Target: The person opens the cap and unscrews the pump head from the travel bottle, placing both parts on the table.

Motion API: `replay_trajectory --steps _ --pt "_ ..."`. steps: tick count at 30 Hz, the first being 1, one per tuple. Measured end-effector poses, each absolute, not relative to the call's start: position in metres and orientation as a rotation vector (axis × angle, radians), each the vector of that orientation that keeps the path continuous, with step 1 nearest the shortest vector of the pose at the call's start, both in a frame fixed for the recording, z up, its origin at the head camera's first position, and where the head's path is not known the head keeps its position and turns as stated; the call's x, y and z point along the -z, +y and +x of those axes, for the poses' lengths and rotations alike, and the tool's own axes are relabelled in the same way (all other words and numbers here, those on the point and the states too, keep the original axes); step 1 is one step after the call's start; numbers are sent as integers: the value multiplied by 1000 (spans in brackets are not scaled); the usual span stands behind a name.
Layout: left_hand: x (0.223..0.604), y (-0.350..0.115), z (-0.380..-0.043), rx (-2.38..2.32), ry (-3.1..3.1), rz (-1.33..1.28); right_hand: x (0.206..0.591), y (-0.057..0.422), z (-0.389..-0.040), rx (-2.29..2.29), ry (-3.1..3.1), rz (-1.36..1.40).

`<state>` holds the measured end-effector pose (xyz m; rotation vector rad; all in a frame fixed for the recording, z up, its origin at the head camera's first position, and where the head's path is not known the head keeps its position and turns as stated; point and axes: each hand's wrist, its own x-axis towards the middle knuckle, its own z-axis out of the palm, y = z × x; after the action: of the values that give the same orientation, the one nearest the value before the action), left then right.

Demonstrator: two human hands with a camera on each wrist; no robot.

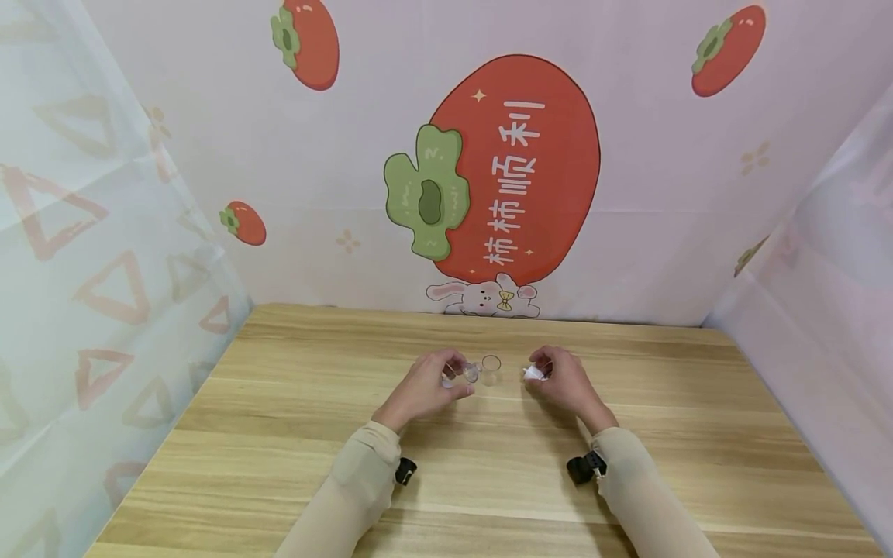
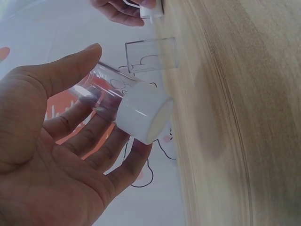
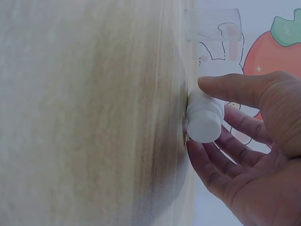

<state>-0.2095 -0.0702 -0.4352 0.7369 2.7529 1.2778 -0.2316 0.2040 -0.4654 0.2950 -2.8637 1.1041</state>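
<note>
My left hand (image 1: 431, 385) holds a small clear bottle (image 2: 106, 84) with a white base (image 2: 143, 113). In the left wrist view the bottle lies tilted between thumb and fingers, its white end pointing toward the wooden tabletop. My right hand (image 1: 567, 381) grips a white pump-like cap piece (image 3: 204, 117) low over the table, thumb on one side and fingers on the other; whether it touches the wood I cannot tell. Between the two hands, a clear open cylinder like a cover (image 1: 491, 370) stands upright on the table.
The wood-grain table (image 1: 474, 473) reaches back to a pink wall cloth (image 1: 649, 232) printed with persimmons and a rabbit. Pale cloths also hang along the left and right sides. Each wrist wears a black camera (image 1: 582, 468).
</note>
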Motion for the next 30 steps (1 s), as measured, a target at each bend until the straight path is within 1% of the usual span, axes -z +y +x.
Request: replay_trajectory --steps 5,18,30 --pt "436 -70 -210 -1288 2760 732 466 206 -233 -1108 -2866 288" --pt "439 -71 -214 -1333 2812 589 459 209 -226 -1118 -2875 260" --pt "446 -70 -221 -1445 2816 396 452 216 -217 -1118 -2874 258"
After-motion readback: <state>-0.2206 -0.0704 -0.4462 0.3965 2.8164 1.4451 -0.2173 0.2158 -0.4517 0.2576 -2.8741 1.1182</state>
